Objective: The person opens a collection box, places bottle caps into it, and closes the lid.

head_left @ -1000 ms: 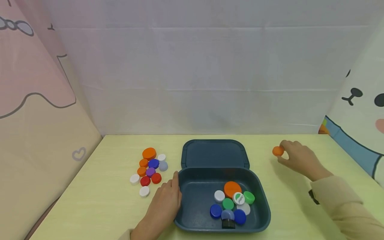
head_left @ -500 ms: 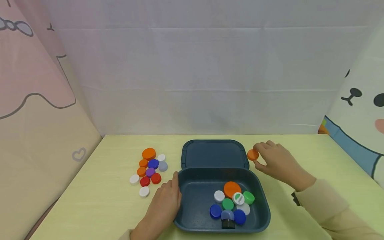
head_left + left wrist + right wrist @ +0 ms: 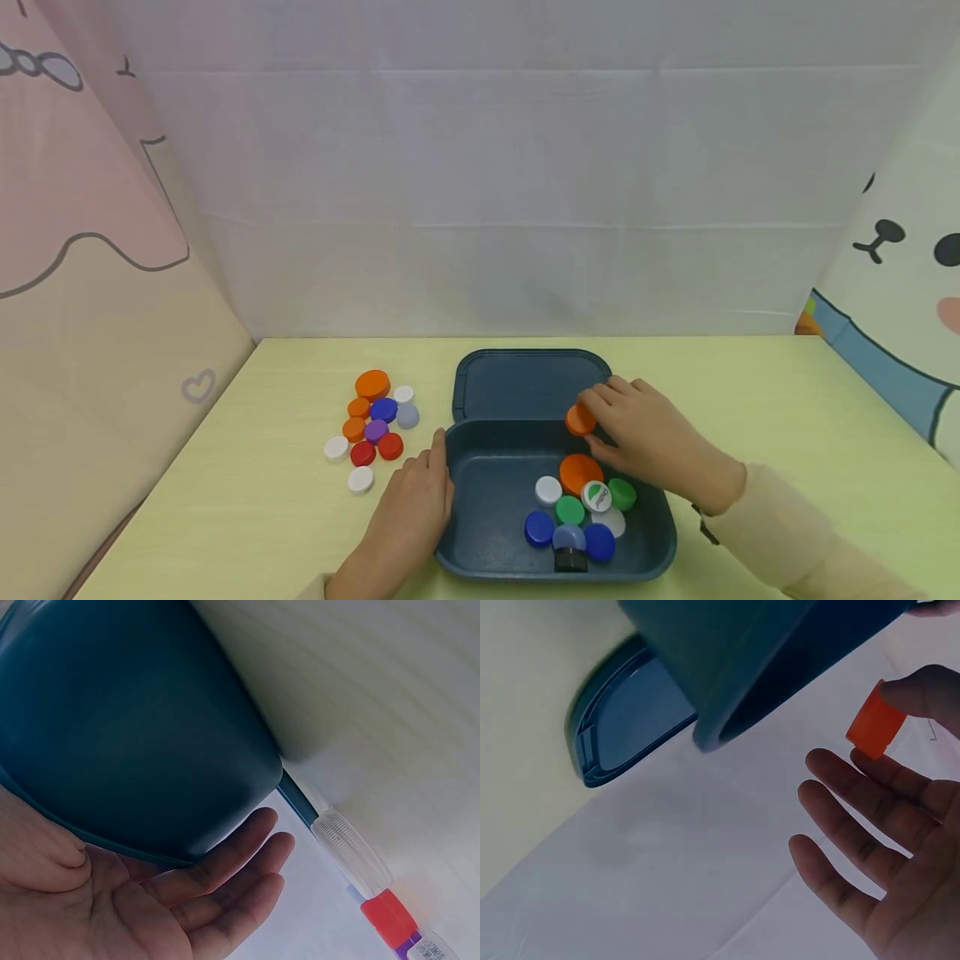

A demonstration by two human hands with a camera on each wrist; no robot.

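Observation:
My right hand [image 3: 652,433] pinches an orange bottle cap [image 3: 580,420] between thumb and fingers, over the back rim of the dark blue box [image 3: 487,542]. In the right wrist view this cap [image 3: 877,720] stands on edge between thumb and index finger, the other fingers spread loosely. My left hand [image 3: 412,500] rests along the box's left rim, its index finger stretched toward the back corner. Its fingers [image 3: 232,877] lie loosely beside the outer wall in the left wrist view. Inside the box are several caps, among them a large orange cap [image 3: 581,474] and a green cap [image 3: 570,510].
Behind the box lies its dark blue lid [image 3: 532,383], flat on the pale yellow table [image 3: 247,500]. Left of the box, several more caps lie in a cluster, with a purple cap [image 3: 377,431] and a red cap [image 3: 391,446]. A pale cloth [image 3: 525,167] hangs at the back.
My right hand has carried the orange cap leftward from the table's right side, past the lid, to above the box's back rim. The left hand and the other caps have stayed put.

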